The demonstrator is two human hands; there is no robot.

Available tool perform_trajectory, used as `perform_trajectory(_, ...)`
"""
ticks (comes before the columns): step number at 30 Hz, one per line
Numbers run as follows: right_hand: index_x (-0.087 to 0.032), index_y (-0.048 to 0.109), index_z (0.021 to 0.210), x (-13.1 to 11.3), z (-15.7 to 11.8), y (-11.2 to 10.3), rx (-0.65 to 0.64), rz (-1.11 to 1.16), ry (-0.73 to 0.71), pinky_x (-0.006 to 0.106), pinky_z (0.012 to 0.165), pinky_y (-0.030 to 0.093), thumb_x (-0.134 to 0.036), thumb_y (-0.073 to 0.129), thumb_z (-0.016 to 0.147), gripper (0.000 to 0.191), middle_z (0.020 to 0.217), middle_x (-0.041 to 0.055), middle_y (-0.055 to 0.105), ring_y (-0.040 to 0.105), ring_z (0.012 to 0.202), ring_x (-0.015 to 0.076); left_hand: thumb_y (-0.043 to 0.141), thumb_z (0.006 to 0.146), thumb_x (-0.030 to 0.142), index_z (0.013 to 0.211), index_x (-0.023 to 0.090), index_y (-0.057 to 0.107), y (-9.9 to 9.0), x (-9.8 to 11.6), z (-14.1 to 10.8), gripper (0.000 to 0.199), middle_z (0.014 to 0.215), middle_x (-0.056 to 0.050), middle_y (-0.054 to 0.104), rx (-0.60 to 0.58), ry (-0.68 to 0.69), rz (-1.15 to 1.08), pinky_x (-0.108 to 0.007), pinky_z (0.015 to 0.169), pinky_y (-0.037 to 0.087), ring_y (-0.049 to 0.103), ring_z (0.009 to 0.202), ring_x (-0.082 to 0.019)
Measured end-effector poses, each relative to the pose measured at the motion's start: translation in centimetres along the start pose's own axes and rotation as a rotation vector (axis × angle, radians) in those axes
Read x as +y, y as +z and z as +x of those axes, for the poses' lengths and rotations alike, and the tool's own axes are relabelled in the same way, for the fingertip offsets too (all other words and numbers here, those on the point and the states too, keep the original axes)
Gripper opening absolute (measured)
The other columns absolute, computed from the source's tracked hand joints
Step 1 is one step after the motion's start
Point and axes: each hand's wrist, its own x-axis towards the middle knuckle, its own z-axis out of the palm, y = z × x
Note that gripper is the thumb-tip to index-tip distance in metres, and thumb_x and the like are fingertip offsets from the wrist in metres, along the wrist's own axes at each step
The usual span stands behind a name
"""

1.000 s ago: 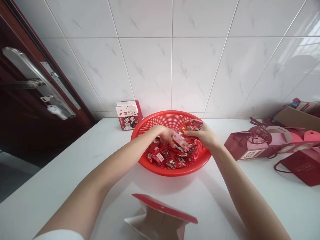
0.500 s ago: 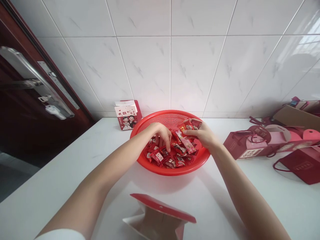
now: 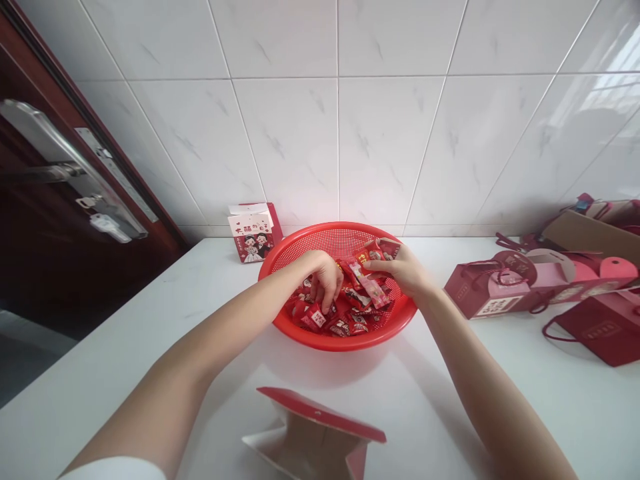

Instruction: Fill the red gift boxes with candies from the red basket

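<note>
A red plastic basket (image 3: 340, 343) with a mesh wall holds several small wrapped candies (image 3: 357, 325), mostly red. Inside it, my left hand (image 3: 326, 279) reaches down with curled fingers, the tips closed on a red wrapped candy (image 3: 315, 317) near the front left. At the right rim, my right hand (image 3: 407, 270) grips a bunch of red and pink candy packets (image 3: 370, 283) between thumb and fingers. Closer to me, an open paper gift box (image 3: 320, 417) with a red flap stands on the white counter, its lower part cut off by the frame.
A printed gift box (image 3: 253, 239) stands by the wall behind the basket's left side. On the right are several dark red and pink gift boxes (image 3: 487, 290) with cord handles, and a brown cardboard box (image 3: 590, 233). A dark wooden door (image 3: 45, 220) with keys is at left.
My left hand has shifted slightly toward the left and front among the candies, its fingers now more tightly curled. My right hand keeps its hold at the right rim.
</note>
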Motion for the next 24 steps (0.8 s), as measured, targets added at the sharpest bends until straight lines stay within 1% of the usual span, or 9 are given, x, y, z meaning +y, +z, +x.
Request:
perform_trajectory(2,-0.019,0.069,0.083,-0.1,0.0,0.0,0.009,-0.009,0.007,0.034,0.071,0.059,-0.022,0.087,0.057,0.032,0.088,0.0032,0.075,0.069,0.079,0.0204,0.093,0.036,0.017,0.054,0.016,0.074,-0.4,0.0,-0.2,0.026,0.063,-0.011,0.073,-0.107,-0.037,0.012,-0.036,0.052,0.058,0.069,0.06,-0.028)
perform_trajectory(4,-0.019,0.068,0.083,-0.1,0.0,-0.1,0.02,-0.008,0.012,0.035,0.071,0.059,-0.023,0.088,0.056,0.034,0.087,0.0028,0.074,0.069,0.079,0.0205,0.091,0.044,0.025,0.063,0.018,0.076,-1.1,-0.1,-0.5,0.025,0.07,-0.009,0.075,-0.13,-0.019,-0.012,-0.033,0.058,0.059,0.07,0.067,-0.025)
perform_trajectory(6,-0.02,0.067,0.083,0.0,0.1,-0.1,0.012,0.002,0.014,0.035,0.071,0.059,-0.025,0.089,0.056,0.035,0.085,0.0023,0.074,0.068,0.078,0.0206,0.089,0.049,0.03,0.073,0.02,0.077,-1.7,-0.2,-0.7,0.029,0.072,-0.004,0.075,-0.081,0.044,-0.053,-0.03,0.063,0.058,0.068,0.069,-0.021)
perform_trajectory(10,-0.019,0.065,0.084,0.2,0.3,-0.1,0.022,0.003,0.002,0.034,0.068,0.059,-0.025,0.089,0.055,0.038,0.08,0.0007,0.071,0.067,0.075,0.0194,0.086,0.056,0.036,0.079,0.018,0.075,-2.6,-0.3,-0.8,0.032,0.068,0.0,0.07,0.042,0.172,-0.091,-0.024,0.057,0.048,0.059,0.061,-0.014)
perform_trajectory(12,-0.019,0.065,0.084,0.4,0.4,-0.1,0.028,0.007,-0.002,0.034,0.067,0.059,-0.024,0.088,0.053,0.039,0.081,0.0,0.07,0.067,0.074,0.0186,0.086,0.059,0.037,0.08,0.016,0.075,-2.8,-0.4,-0.9,0.031,0.066,0.0,0.069,0.094,0.214,-0.092,-0.024,0.056,0.044,0.056,0.06,-0.013)
perform_trajectory(15,-0.019,0.064,0.084,0.5,0.5,0.0,0.027,0.013,-0.008,0.033,0.067,0.06,-0.024,0.087,0.054,0.038,0.084,-0.0006,0.069,0.066,0.074,0.0177,0.084,0.061,0.036,0.091,0.017,0.077,-3.0,-0.6,-1.1,0.036,0.074,0.0,0.073,0.176,0.257,-0.099,-0.024,0.061,0.045,0.06,0.068,-0.014)
perform_trajectory(18,-0.019,0.064,0.085,0.5,0.4,0.0,0.025,-0.001,-0.01,0.033,0.066,0.059,-0.023,0.085,0.055,0.037,0.08,-0.0025,0.065,0.066,0.073,0.0173,0.083,0.064,0.034,0.101,0.018,0.077,-3.0,-1.1,-1.5,0.041,0.078,0.0,0.074,0.272,0.293,-0.094,-0.023,0.063,0.044,0.06,0.071,-0.014)
perform_trajectory(21,-0.018,0.063,0.087,0.4,0.3,0.1,0.024,-0.002,0.011,0.033,0.066,0.059,-0.023,0.086,0.054,0.04,0.075,-0.0041,0.062,0.066,0.072,0.0177,0.08,0.066,0.031,0.102,0.017,0.077,-3.0,-1.5,-1.8,0.038,0.075,0.001,0.073,0.357,0.304,-0.063,-0.022,0.06,0.043,0.058,0.066,-0.012)
perform_trajectory(24,-0.018,0.064,0.087,0.3,0.2,0.2,0.018,0.003,0.016,0.033,0.066,0.059,-0.024,0.087,0.053,0.042,0.075,-0.0038,0.064,0.066,0.071,0.0171,0.076,0.068,0.03,0.11,0.017,0.075,-2.7,-1.7,-2.3,0.044,0.08,-0.001,0.075,0.328,0.214,-0.051,-0.023,0.063,0.049,0.064,0.069,-0.015)
